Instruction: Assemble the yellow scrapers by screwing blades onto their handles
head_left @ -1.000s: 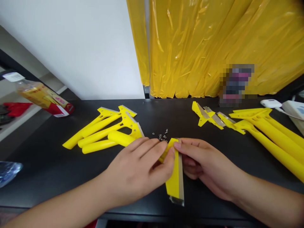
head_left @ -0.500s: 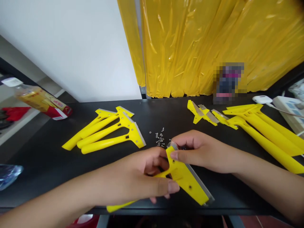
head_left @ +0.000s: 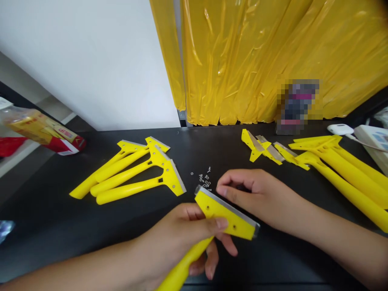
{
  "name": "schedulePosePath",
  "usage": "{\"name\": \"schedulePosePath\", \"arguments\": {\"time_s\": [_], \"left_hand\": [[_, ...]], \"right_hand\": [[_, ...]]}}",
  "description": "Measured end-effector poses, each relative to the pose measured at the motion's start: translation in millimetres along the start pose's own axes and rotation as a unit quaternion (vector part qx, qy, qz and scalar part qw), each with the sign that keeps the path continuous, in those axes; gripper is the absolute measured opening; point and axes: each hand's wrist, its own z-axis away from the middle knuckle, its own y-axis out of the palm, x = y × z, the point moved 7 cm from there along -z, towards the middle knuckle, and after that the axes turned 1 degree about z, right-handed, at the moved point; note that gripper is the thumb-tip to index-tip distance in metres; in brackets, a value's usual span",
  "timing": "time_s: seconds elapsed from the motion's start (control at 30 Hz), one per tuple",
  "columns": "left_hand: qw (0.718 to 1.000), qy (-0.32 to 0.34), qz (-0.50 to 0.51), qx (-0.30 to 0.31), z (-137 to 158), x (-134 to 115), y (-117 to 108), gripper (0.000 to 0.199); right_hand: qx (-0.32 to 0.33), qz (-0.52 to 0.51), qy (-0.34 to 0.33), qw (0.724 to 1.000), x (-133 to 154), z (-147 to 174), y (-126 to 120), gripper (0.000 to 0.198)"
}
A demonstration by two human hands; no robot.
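Note:
My left hand (head_left: 197,232) is wrapped round a yellow scraper (head_left: 224,214) just below its head, thumb on the face. A metal blade lies along the head's upper edge, and two dark holes show in the yellow plastic. Past the blade, my right hand (head_left: 245,188) is apart from the scraper, thumb and fingertips pressed together; whatever they may hold is hidden. Small metal screws and nuts (head_left: 206,180) lie loose on the black table, left of the right fingertips and partly behind the scraper head.
Several yellow scrapers with blades (head_left: 139,167) lie at the left. Yellow head plates and metal blades (head_left: 263,147) lie at the back right beside yellow handles (head_left: 342,169). A drink bottle (head_left: 45,129) lies far left; a power strip (head_left: 372,137) and white charger (head_left: 341,129) sit right.
My right hand has let go of the scraper's head and drawn away from it. My left hand has turned the scraper, so its blade edge now faces up and away.

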Motion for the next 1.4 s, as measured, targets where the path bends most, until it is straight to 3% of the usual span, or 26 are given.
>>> {"name": "schedulePosePath", "arguments": {"time_s": [0.1,0.17,0.33,0.57,0.8,0.93,1.03,1.2,1.4], "left_hand": [[0.996,0.058,0.015,-0.070,1,-16,-18,0.033],[0.991,0.087,0.030,-0.099,1,-24,-26,0.033],[0.986,0.119,0.038,-0.113,4,-30,-33,0.031],[0.985,0.138,0.019,-0.107,5,-28,-35,0.032],[0.986,0.126,0.003,-0.107,5,-24,-37,0.039],[0.982,0.141,-0.004,-0.129,8,-30,-42,0.041],[0.976,0.163,0.001,-0.144,11,-38,-45,0.039],[0.971,0.182,-0.001,-0.157,14,-43,-45,0.037],[0.974,0.175,-0.004,-0.146,12,-39,-44,0.039]], "right_hand": [[-0.082,0.082,-0.021,0.993,-6,-6,-16,0.023],[-0.093,0.089,-0.039,0.991,-7,-7,-18,0.025],[-0.096,0.021,-0.059,0.993,2,0,-13,0.033],[-0.023,-0.112,0.003,0.993,-5,2,5,0.030],[-0.026,-0.112,0.015,0.993,-2,3,3,0.027],[-0.076,-0.040,-0.004,0.996,1,0,-10,0.027],[-0.079,0.086,-0.024,0.993,-6,-4,-9,0.021],[-0.049,0.302,-0.159,0.939,-6,-7,14,0.039],[-0.085,0.399,-0.190,0.893,-5,-7,19,0.027]]}}
